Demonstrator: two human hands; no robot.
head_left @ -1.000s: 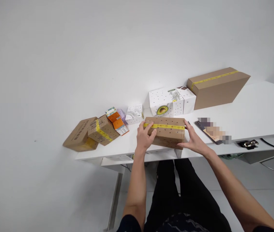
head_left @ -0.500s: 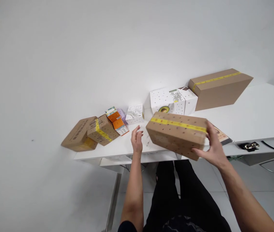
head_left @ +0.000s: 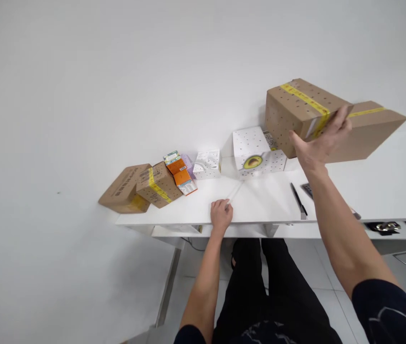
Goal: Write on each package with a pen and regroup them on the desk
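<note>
My right hand (head_left: 317,143) grips a brown cardboard box with yellow tape and small holes (head_left: 292,112), held up in the air at the right, in front of a larger brown box (head_left: 371,129) that stands on the white table (head_left: 260,200). My left hand (head_left: 220,214) rests on the table's near edge with the fingers curled under; nothing shows in it. A white box with an avocado picture (head_left: 255,153) stands just below and left of the lifted box.
At the table's left end lie two brown boxes (head_left: 124,188) (head_left: 158,184), an orange carton (head_left: 179,172) and a small white dotted box (head_left: 207,164). A black pen (head_left: 298,199) and a flat dark object lie under my right arm. A metal clip (head_left: 384,226) sits at the table edge, right.
Both hands held the holed box on the table. My left hand let go and dropped to the table edge, while my right hand carried the box up and to the right.
</note>
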